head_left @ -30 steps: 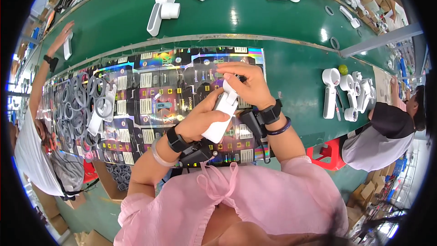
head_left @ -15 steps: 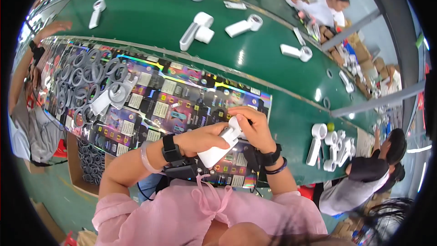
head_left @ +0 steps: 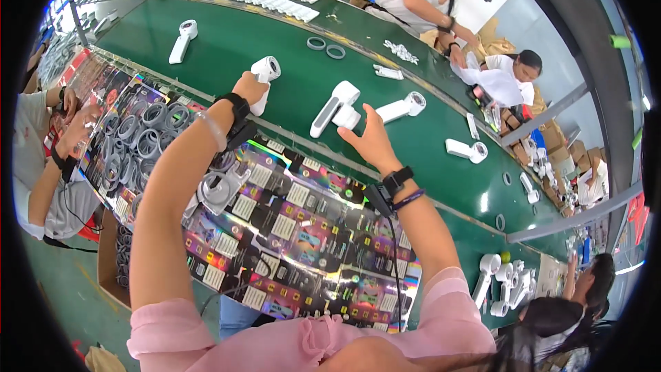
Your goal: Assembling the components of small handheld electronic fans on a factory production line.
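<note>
Grips white handled device point(head_left: 266, 68), left hand point(head_left: 248, 89) fingers closed, at green bench's point(head_left: 227, 48) near edge | spreads right hand point(head_left: 372, 139) open near second device point(head_left: 345, 116) | likely placing or lifting; calls for steady hold

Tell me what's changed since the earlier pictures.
Both hands moved forward, away from the body. The left hand now holds a white device at the green bench; the right hand, let go of the earlier device, is open. Gray rings still lie piled leftward.
</note>
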